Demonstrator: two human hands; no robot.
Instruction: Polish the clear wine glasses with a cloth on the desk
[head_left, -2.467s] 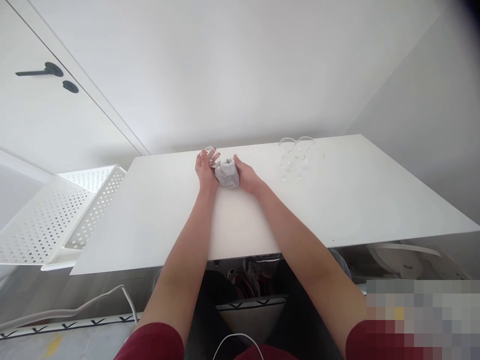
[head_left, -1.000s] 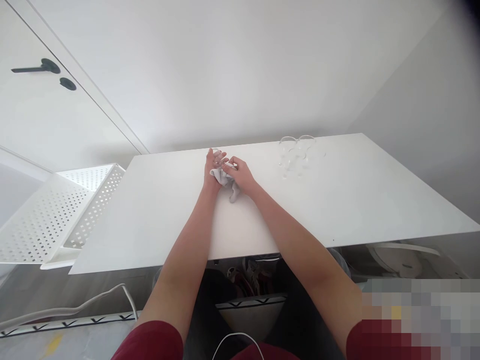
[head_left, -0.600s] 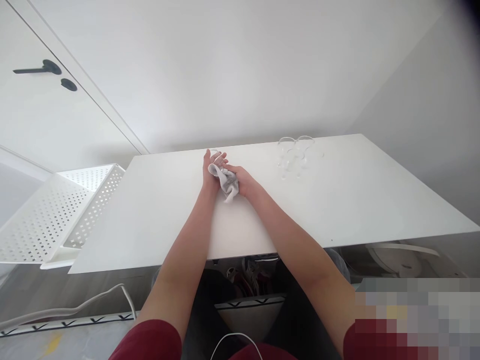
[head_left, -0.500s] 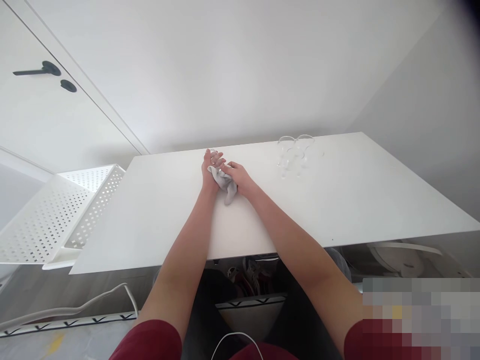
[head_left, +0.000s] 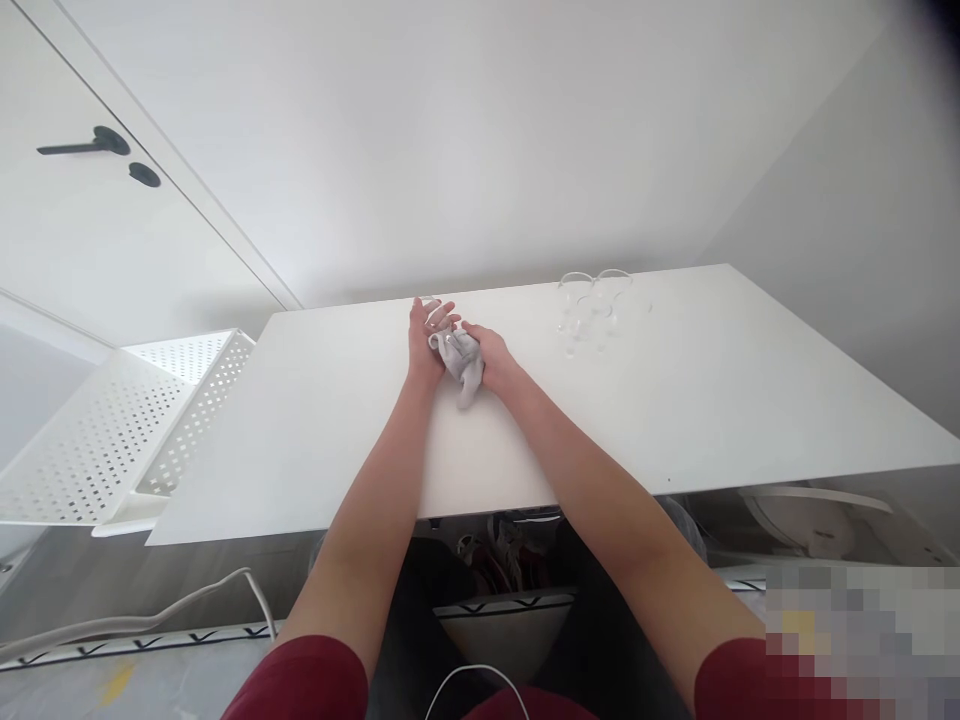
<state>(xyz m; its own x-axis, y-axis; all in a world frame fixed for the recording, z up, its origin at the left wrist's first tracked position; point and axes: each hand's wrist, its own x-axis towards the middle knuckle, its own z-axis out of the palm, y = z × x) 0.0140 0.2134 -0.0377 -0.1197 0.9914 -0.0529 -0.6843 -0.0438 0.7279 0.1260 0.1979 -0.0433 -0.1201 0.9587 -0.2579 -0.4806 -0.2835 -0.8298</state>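
My left hand [head_left: 423, 342] is wrapped round a clear drinking glass [head_left: 430, 301], whose rim shows above the fingers; most of the glass is hidden by them. Bunched against the lower end of the glass is a light grey cloth [head_left: 466, 366]. My right hand [head_left: 493, 353] grips this cloth from the right, and a fold of it hangs down toward the table. Both hands are close together above the white table [head_left: 345, 420], near its back edge. Farther right stand clear glasses [head_left: 592, 305], too transparent to make out fully.
A white perforated rack [head_left: 97, 430] is at the table's left side. Behind the table rises a white wall [head_left: 480, 150], with a door handle [head_left: 82, 145] at upper left. A pale cable [head_left: 150, 620] runs at lower left. Shoes [head_left: 502, 555] show below the front edge.
The cloth has turned and bunched differently against the glass, its hanging fold shifting slightly right. Both hands sit a little farther right in view, as does the whole scene.
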